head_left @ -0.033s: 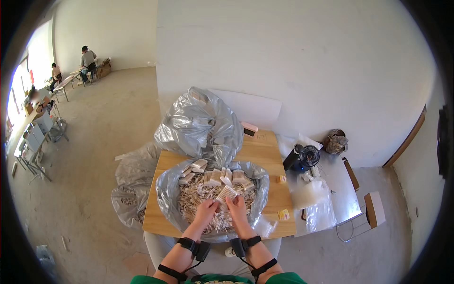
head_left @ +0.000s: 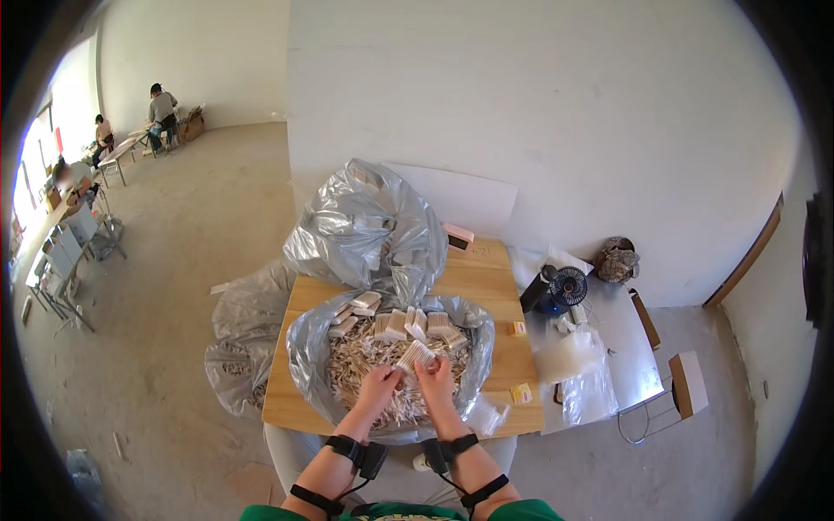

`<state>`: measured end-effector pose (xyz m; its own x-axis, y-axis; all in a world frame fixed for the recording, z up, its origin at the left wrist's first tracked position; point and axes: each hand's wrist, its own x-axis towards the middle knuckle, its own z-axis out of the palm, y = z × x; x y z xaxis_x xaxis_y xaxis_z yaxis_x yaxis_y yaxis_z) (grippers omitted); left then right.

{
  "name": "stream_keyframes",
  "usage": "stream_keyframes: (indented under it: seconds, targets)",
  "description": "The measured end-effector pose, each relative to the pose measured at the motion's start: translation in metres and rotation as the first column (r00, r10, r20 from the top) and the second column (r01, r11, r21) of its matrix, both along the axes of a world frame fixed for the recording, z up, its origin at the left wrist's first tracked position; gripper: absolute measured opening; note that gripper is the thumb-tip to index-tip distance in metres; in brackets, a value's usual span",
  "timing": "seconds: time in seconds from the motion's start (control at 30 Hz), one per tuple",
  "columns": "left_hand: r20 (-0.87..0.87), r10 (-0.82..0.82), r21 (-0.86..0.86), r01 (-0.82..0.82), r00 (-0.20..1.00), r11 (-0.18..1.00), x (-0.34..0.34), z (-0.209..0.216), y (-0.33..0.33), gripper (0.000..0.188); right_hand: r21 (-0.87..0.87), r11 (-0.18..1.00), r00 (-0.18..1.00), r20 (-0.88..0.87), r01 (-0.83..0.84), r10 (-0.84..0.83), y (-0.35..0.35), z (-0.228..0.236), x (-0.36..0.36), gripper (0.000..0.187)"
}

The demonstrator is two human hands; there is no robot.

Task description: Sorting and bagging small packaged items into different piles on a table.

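The left hand (head_left: pixel 379 386) is curled almost closed, pinching the low left edge of a bunch of thin white sticks (head_left: pixel 416 354). The right hand (head_left: pixel 437 380) is curled too, with its thumb and fingers on the bunch's right side. Some fingertips are hidden. The bunch is up in the air, over a pile of loose sticks (head_left: pixel 352 369) inside a grey bag (head_left: pixel 306 360). I think the step now is making the bunch neat and flat. The next move seems to need a soft, even squeeze, so no sticks slip out. More bunches (head_left: pixel 391 326) lie on the pile, near the bag's far edge. The bag sits on a wooden table (head_left: pixel 491 276). Behind it is a big, puffy bag (head_left: pixel 365 230). Far off, a person (head_left: pixel 162 108) is at another table.
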<state>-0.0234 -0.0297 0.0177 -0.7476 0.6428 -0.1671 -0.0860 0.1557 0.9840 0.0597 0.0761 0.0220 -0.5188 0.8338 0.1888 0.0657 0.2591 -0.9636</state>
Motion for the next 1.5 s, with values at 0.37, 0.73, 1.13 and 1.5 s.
stream_keyframes:
  seconds: [0.37, 0.73, 1.13, 1.5]
  targets:
    - [-0.173, 0.100, 0.036, -0.095, 0.980, 0.995, 0.006, -0.004, 0.003, 0.023, 0.467, 0.846, 0.966, 0.156, -0.255, 0.206, -0.020, 0.029, 0.010, 0.024]
    - [-0.481, 0.083, 0.036, -0.075, 0.873, 0.997, 0.012, 0.001, -0.004, 0.022, 0.358, 0.866, 0.916, 0.327, -0.349, 0.234, -0.024, 0.034, 0.018, 0.031]
    - [-0.360, -0.043, -0.006, 0.044, 0.932, 0.999, 0.014, 0.006, -0.014, 0.020, 0.147, 0.963, 0.958, 0.211, -0.227, 0.193, -0.031, 0.037, 0.023, 0.023]
    - [-0.425, -0.088, -0.055, 0.072, 0.901, 0.996, 0.015, 0.006, -0.015, 0.016, 0.162, 0.940, 0.927, 0.283, -0.301, 0.248, -0.023, 0.032, 0.023, 0.026]
